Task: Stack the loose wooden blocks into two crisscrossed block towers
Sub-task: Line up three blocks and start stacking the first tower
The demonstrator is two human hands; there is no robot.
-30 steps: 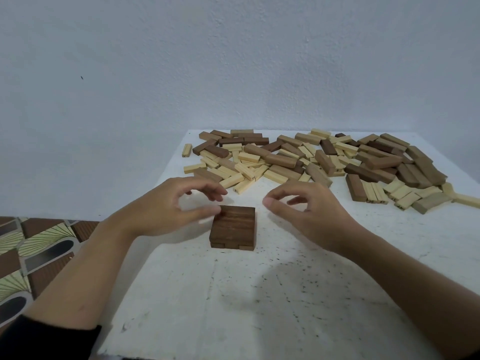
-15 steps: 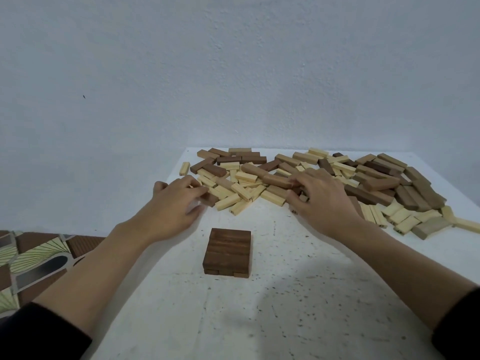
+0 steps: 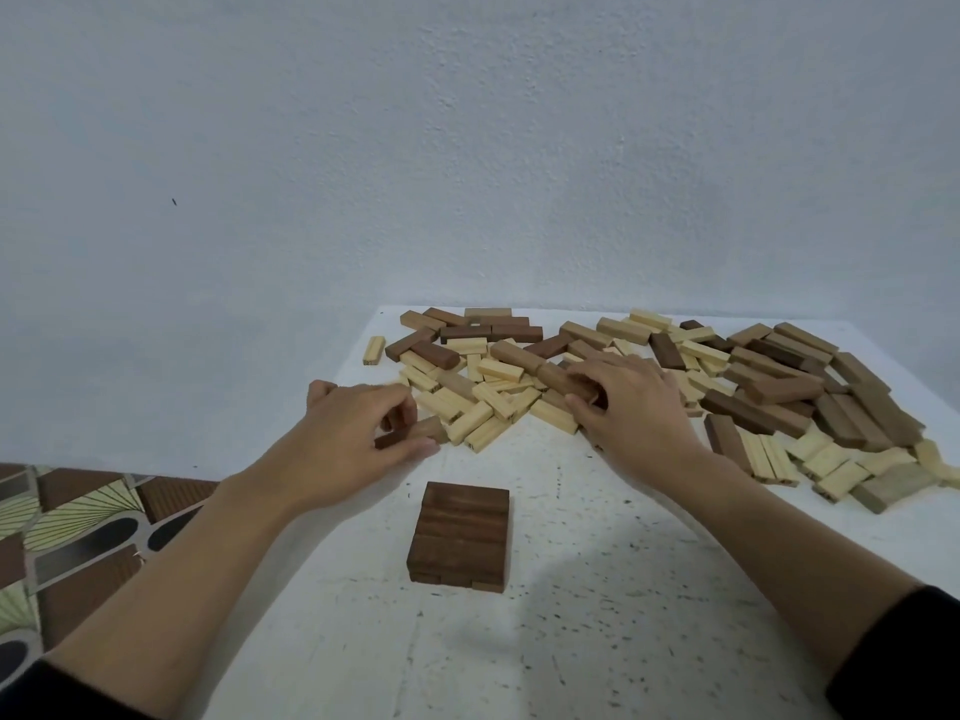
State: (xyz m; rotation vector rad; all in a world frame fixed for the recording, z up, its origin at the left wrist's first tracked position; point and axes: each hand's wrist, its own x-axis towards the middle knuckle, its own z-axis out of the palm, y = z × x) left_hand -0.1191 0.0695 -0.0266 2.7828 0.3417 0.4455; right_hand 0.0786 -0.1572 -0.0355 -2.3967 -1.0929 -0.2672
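Both hands had left the two-layer stack near the table's front for the loose pile. The left hand pinched a brown block, and the right hand curled round a second block, likely for a third layer.

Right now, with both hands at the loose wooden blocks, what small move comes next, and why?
Probably lift the brown wooden block the left hand pinches and lay it crosswise on the low dark two-layer block stack, which looks barely begun.
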